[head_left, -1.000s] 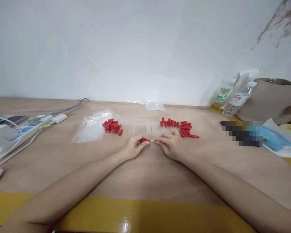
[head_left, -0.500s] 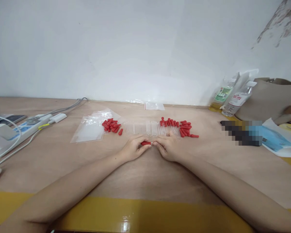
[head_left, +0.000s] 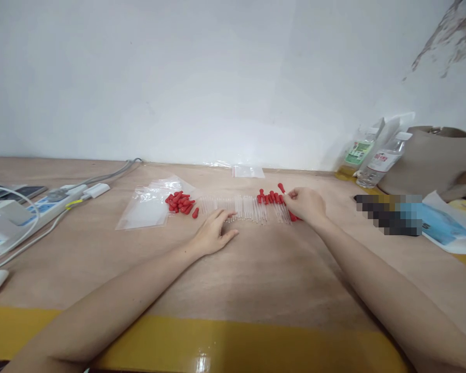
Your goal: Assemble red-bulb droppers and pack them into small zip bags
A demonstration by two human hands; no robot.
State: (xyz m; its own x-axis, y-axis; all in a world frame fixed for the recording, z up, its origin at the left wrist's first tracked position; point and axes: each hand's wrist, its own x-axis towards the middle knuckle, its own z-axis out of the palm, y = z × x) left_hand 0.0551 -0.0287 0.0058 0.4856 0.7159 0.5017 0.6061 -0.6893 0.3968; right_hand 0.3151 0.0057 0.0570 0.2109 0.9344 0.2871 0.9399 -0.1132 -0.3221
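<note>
A row of clear glass dropper tubes (head_left: 241,206) lies across the wooden table (head_left: 256,269). My left hand (head_left: 213,233) rests on the table with fingers spread, fingertips touching the near edge of the tubes. My right hand (head_left: 305,203) is closed in a pinch on a dropper with a red rubber bulb (head_left: 281,187), held over the finished red-capped droppers (head_left: 270,198) at the row's right end. A small pile of loose red bulbs (head_left: 180,202) lies left of the tubes.
Clear plastic bags (head_left: 147,204) lie left of the bulbs, another bag (head_left: 248,171) by the wall. A power strip with cables (head_left: 50,202) sits far left. Two bottles (head_left: 368,155), a beige bag (head_left: 435,155) and papers (head_left: 446,223) are at right.
The hands, joined at the centre pressing a red bulb onto a tube, have parted. My right hand carried the capped dropper right and away; my left hand let go and spread flat.
</note>
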